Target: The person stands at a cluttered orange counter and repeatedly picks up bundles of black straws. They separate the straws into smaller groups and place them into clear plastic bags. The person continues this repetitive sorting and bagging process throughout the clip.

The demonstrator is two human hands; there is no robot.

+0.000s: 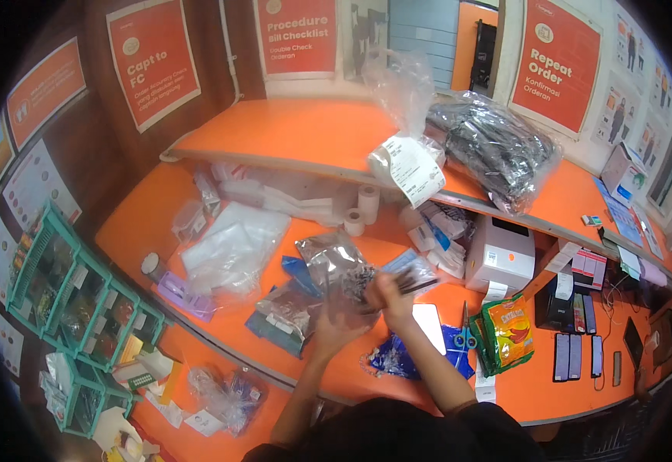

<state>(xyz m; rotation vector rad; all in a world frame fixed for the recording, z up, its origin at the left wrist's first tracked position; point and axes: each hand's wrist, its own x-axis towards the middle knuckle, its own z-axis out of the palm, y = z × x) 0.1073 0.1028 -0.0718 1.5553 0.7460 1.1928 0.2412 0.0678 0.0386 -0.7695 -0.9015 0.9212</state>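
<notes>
Both hands are over the middle of the orange counter. My left hand (341,335) is on the underside of a clear plastic bag (341,300) with small dark-and-white contents. My right hand (390,300) is closed on thin dark sticks or straws (414,281), blurred, at the bag's right side. Just behind lies a shiny silver pouch (327,254). Left of my left hand, a clear packet with brown contents (286,309) rests on blue packaging. By my right forearm are a white tablet-like panel (429,328), blue plastic packaging (396,358) and teal-handled scissors (464,339).
Green and yellow packets (506,335), a white label printer (500,254) and several phones (567,358) are at the right. Clear plastic bags (237,242) and green basket racks (76,300) are at the left. A raised shelf (278,136) bears a tied bag (402,104) and a black bundle (494,144).
</notes>
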